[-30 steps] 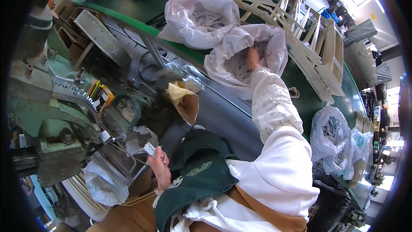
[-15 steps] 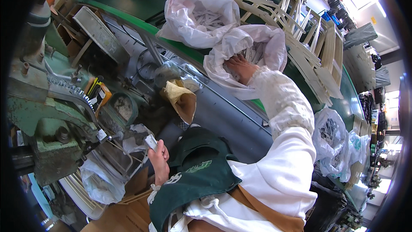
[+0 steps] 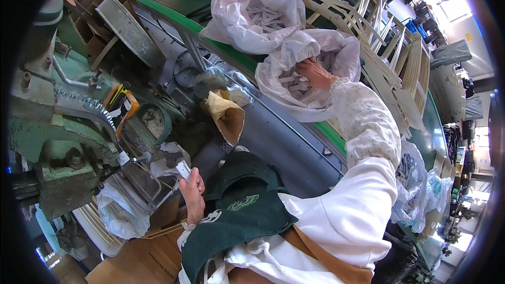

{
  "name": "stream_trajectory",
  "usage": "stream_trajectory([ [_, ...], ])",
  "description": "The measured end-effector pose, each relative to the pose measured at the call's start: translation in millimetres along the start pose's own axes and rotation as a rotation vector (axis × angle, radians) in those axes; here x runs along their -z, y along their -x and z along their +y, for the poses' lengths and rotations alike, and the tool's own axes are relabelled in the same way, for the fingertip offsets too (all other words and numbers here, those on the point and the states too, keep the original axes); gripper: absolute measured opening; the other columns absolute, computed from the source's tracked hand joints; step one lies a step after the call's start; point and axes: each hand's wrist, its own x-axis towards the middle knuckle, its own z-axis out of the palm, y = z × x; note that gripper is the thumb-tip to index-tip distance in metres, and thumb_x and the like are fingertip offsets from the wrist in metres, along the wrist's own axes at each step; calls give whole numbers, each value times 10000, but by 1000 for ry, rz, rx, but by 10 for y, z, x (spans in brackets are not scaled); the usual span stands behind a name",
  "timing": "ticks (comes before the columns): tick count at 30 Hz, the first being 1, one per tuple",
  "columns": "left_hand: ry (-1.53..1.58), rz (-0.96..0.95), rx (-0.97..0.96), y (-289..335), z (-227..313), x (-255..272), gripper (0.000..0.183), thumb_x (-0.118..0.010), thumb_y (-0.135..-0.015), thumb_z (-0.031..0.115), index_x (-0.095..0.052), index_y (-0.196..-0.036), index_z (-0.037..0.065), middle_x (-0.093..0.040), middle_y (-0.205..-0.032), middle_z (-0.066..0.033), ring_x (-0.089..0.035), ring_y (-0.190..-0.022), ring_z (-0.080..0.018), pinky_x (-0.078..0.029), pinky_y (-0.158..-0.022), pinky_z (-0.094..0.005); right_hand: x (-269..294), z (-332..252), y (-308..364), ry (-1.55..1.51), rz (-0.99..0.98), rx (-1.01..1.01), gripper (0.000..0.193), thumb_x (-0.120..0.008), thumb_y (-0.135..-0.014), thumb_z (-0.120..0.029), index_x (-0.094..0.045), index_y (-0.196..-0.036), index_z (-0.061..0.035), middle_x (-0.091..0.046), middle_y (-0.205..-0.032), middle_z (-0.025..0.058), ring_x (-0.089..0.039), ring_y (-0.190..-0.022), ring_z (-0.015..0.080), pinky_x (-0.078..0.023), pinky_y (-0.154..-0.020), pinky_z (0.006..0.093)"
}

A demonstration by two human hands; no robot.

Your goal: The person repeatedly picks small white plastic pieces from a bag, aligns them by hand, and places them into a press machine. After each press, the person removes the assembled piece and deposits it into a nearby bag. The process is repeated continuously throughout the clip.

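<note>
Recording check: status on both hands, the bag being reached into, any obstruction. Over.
Left hand: gripping pale strip. Right hand: inside nearer white bag, at loose pale pieces; grip unclear. Second white bag: against it, not blocking.

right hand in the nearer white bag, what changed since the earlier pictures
The right hand went left inside the nearer white bag, then back right; its sleeve swung right. Whether it gripped anything is unclear. The left hand still holds its pale piece.

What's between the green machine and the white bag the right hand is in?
In the head view, a green tub and an open tan paper bag lie between them.
</note>
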Motion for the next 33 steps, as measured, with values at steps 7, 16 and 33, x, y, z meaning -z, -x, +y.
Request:
stream_trajectory([
  [7, -2, -92, 33, -27, 32, -285, 181, -612, -897, 153, -453, -836, 91, -410, -586, 35, -357, -435, -39, -229, -383, -198, -28, -447, 81, -709, 390, -725, 210, -595, -870, -96, -579, -1041, 25, -637, -809, 167, -595, -756, 349, -467, -709, 365],
  [16, -23, -142, -73, 30, 126, -397, 331, -689, -812, 38, -413, -659, 138, -396, -512, 63, -329, -391, -23, -193, -365, -201, 22, -505, 31, -999, 716, -873, 196, -550, -932, -185, -605, -992, -6, -569, -704, 65, -550, -584, 173, -458, -564, 324],
  [33, 413, 49, -200, 273, 232, 119, 93, -657, -864, 105, -576, -842, 63, -395, -548, 72, -312, -425, -12, -194, -395, -189, 542, -3226, -1684, -2237, -374, -670, 276, -553, -913, -74, -525, -1154, 59, -632, -1075, 163, -634, -828, 154, -539, -745, 291],
])
